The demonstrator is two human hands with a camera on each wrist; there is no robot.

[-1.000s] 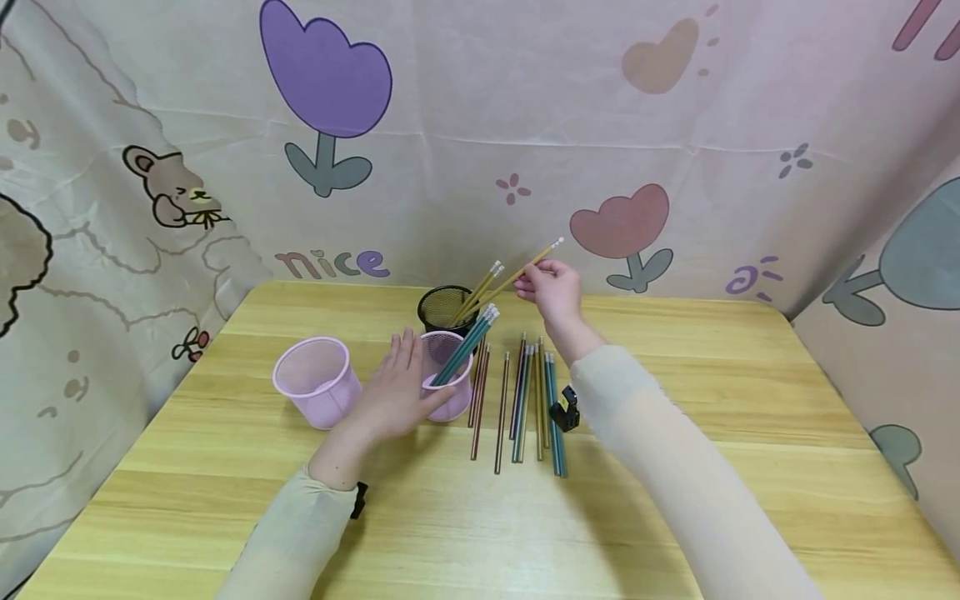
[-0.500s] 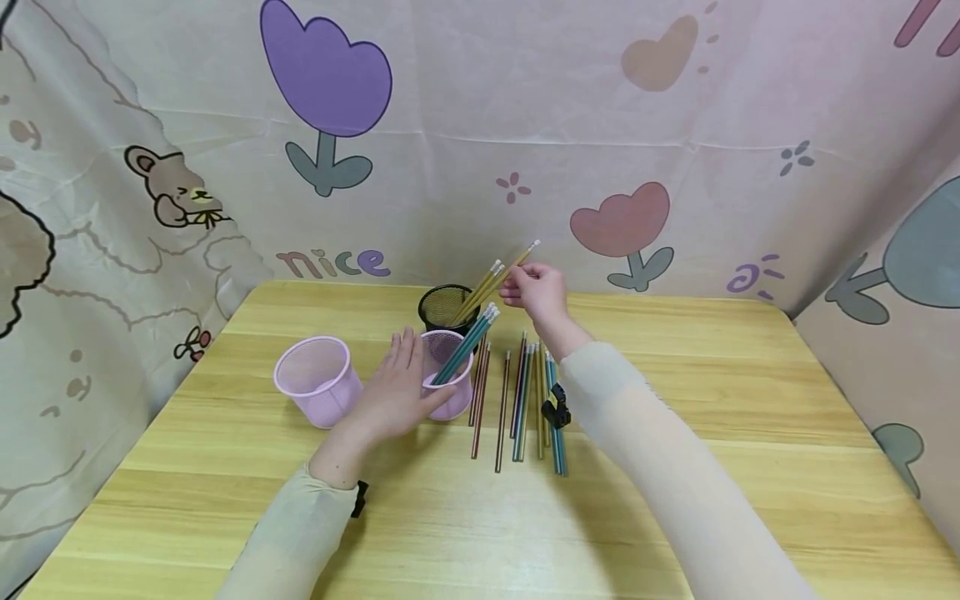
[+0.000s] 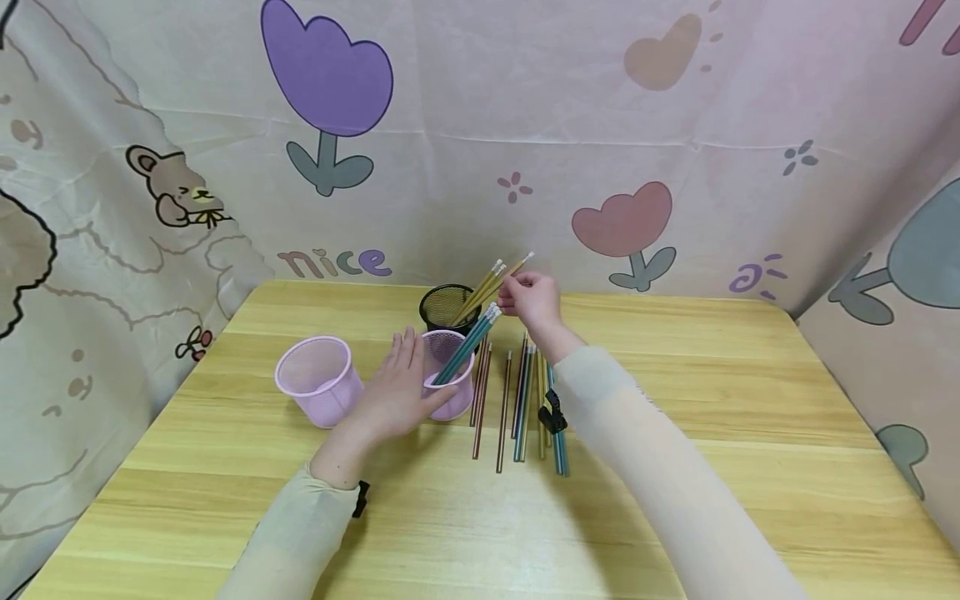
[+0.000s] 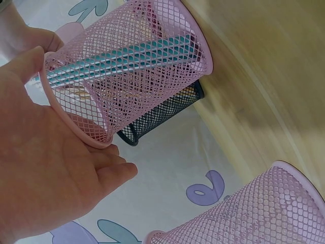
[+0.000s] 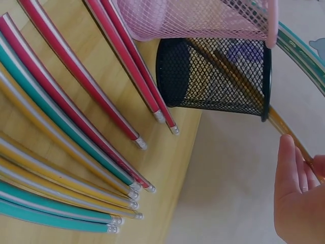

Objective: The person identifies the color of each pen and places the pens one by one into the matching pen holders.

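Note:
With its fingers stretched out, my left hand (image 3: 393,396) rests at the rim of a pink mesh pencil cup (image 3: 453,407), thumb along the near side. Several teal pencils (image 3: 467,343) lean in this cup, eraser ends up. Behind it stands a black mesh pencil cup (image 3: 441,307) with yellow pencils (image 3: 478,292) tilted to the right. My right hand (image 3: 536,305) pinches a yellow pencil (image 5: 277,121) near its eraser end, between thumb and fingers. The pencil's lower part is inside the black cup, seen through the mesh in the right wrist view.
Another pink mesh cup (image 3: 319,382) stands to the left of my left hand. Red pencils (image 3: 504,417), teal pencils (image 3: 561,454) and yellow pencils (image 3: 542,433) lie in a loose row on the wooden table (image 3: 420,533), partly under my right forearm. A printed cloth (image 3: 465,100) hangs behind the table.
My right hand has moved left and slightly down, bringing its yellow pencil closer to the others in the black cup. The left hand has stayed at the pink cup.

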